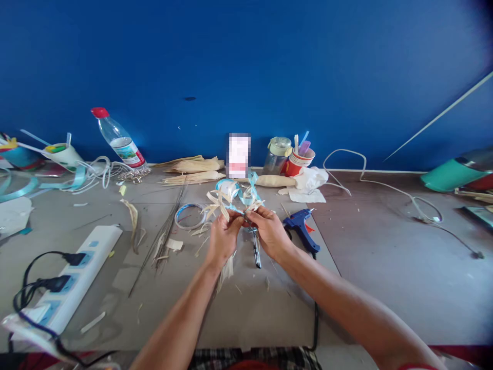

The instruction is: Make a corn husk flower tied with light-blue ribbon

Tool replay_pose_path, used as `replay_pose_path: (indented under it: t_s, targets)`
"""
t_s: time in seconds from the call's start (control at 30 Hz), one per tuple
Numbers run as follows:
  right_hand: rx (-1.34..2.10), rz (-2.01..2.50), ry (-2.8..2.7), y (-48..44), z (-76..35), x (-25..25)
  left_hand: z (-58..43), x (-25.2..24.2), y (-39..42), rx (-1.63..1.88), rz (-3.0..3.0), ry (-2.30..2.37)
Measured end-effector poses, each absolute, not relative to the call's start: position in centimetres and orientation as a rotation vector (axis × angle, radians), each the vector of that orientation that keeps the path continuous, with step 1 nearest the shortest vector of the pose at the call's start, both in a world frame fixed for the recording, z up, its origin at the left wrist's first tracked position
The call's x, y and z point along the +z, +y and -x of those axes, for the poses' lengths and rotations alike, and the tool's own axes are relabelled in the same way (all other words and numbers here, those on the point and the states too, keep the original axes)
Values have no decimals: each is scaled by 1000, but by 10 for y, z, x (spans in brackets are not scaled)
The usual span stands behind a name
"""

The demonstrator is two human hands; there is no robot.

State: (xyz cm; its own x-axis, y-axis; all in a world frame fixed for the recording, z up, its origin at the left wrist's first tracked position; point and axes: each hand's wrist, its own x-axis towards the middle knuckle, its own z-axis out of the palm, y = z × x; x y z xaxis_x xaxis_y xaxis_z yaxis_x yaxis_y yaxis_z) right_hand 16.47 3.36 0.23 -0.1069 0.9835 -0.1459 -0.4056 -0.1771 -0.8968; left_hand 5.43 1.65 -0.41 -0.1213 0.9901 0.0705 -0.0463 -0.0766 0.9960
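My left hand and my right hand meet over the middle of the table, both closed in a pinch with thumbs almost touching. Between them is a pale corn-husk flower, its curled strips fanning out past my left fingers. Light blue ribbon loops up beyond the fingertips, and the exact pinch point is hidden. Below my right hand lies a slim black and silver tool, partly covered. A roll of tape rests left of my left hand. The blue glue gun lies right of my right hand.
Thin wires and husk scraps lie to the left, near a white power strip with black plugs. Along the blue wall stand a tilted plastic bottle, dried husks, a blurred screen, a jar and red paper cups.
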Motion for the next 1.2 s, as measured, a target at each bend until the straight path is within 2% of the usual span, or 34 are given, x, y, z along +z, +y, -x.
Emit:
replay_pose_path:
  t_s: [0.43,0.87,1.2]
  targets:
    - [1591,1018,-1047,38,-172,2,-49,-14,22,1287,-1078,1113]
    - [1176,1331,-1497,45,-179,1,-52,-7,22,1289,-989,1080]
    - [978,1351,-1761,47,-184,9,-54,-6,21,1317,-872,1003]
